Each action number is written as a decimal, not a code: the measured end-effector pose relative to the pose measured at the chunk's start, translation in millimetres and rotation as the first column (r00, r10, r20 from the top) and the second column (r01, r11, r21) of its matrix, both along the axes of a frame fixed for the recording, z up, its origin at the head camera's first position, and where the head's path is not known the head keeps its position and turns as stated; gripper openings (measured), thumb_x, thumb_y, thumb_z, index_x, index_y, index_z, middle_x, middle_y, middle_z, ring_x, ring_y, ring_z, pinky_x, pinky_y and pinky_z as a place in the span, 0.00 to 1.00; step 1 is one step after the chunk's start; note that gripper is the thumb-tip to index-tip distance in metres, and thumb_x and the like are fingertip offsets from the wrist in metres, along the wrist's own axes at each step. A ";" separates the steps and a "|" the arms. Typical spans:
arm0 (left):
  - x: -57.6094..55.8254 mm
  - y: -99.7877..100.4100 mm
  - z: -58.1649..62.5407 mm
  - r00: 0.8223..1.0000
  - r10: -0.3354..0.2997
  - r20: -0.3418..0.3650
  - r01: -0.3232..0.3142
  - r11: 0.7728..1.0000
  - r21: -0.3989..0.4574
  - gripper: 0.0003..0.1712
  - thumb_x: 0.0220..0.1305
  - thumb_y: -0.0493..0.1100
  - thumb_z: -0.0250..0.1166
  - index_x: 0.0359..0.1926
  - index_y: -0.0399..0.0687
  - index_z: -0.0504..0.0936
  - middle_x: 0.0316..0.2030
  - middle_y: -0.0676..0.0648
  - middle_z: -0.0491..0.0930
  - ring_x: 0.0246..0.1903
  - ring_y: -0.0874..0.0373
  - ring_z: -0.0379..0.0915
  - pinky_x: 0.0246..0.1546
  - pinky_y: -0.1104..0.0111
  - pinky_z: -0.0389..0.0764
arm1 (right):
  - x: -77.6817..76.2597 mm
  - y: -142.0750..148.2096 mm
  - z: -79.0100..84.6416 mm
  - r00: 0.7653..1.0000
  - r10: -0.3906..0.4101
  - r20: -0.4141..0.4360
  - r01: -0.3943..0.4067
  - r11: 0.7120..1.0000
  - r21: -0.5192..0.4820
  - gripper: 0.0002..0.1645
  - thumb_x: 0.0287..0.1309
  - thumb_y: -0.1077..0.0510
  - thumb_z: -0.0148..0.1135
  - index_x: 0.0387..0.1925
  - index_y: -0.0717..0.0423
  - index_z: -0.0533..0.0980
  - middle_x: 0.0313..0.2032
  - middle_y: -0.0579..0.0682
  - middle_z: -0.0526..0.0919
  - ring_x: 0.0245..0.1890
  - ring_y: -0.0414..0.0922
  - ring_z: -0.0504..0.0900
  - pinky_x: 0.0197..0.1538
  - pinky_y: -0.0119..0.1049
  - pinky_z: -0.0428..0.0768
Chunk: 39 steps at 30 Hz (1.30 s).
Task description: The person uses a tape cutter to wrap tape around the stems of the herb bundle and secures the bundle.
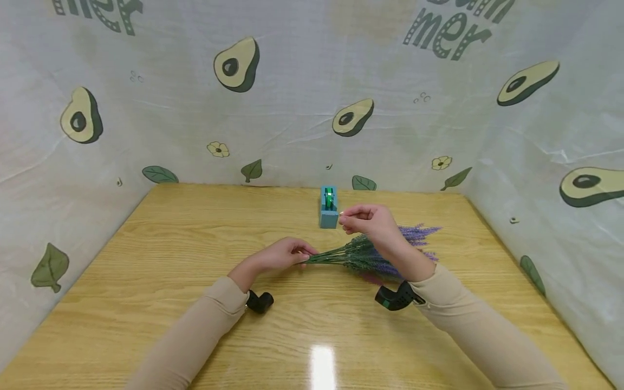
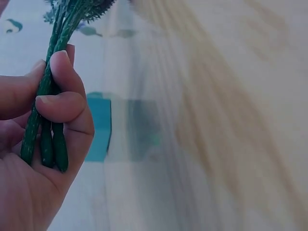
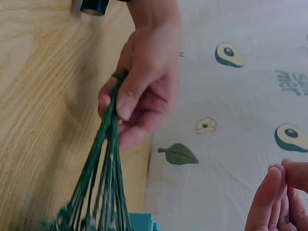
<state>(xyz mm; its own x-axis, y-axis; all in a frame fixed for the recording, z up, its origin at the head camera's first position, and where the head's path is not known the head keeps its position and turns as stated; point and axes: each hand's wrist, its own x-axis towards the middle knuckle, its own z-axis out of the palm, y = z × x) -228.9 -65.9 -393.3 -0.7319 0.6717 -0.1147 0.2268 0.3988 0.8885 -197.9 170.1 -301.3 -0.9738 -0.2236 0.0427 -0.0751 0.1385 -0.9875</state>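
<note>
My left hand (image 1: 283,253) grips the lower stems of a bunch of artificial lavender (image 1: 361,254), its purple heads lying to the right. The left wrist view shows thumb and fingers curled round the thick green stems (image 2: 31,130), their cut ends against the palm. Above the bunch, my right hand (image 1: 372,223) pinches thumb and fingertips together, with a tiny pale glint at the tips that looks like a small piece of clear tape. Just left of those fingertips stands a blue tape dispenser (image 1: 329,219) holding a green roll (image 1: 329,197).
A wooden table (image 1: 170,238) lies under everything, walled in by a pale cloth (image 1: 292,119) printed with avocados and leaves. Black wrist cameras (image 1: 260,302) sit on both forearms, and the right forearm passes over part of the flower heads.
</note>
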 end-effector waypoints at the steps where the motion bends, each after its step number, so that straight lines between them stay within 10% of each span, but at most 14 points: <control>1: -1.4 4.3 0.5 1.000 -0.003 0.001 0.003 1.000 0.003 0.14 0.69 0.33 0.51 0.52 0.38 0.77 0.36 0.42 0.77 0.32 0.51 0.72 0.33 0.67 0.71 | 0.4 -0.7 -0.9 1.000 0.000 0.002 0.000 1.000 -0.001 0.12 0.58 0.64 0.61 0.41 0.71 0.76 0.28 0.48 0.83 0.29 0.42 0.81 0.42 0.40 0.79; 22: -11.7 38.0 7.3 0.998 0.047 0.044 -0.050 0.997 0.057 0.12 0.68 0.32 0.53 0.49 0.32 0.75 0.39 0.44 0.76 0.38 0.45 0.76 0.39 0.61 0.77 | 25.7 -13.9 -53.8 0.991 -0.006 0.136 0.020 0.995 -0.099 0.08 0.57 0.64 0.63 0.37 0.67 0.79 0.29 0.52 0.83 0.32 0.47 0.82 0.49 0.55 0.74; 39: -8.9 36.6 11.7 0.999 0.039 0.023 -0.041 0.989 0.144 0.10 0.67 0.29 0.53 0.31 0.36 0.59 0.45 0.34 0.77 0.42 0.44 0.77 0.42 0.55 0.77 | 36.8 -20.8 -88.8 0.976 -0.027 0.217 0.057 0.990 -0.132 0.06 0.57 0.66 0.62 0.34 0.68 0.79 0.26 0.49 0.83 0.28 0.43 0.82 0.40 0.41 0.80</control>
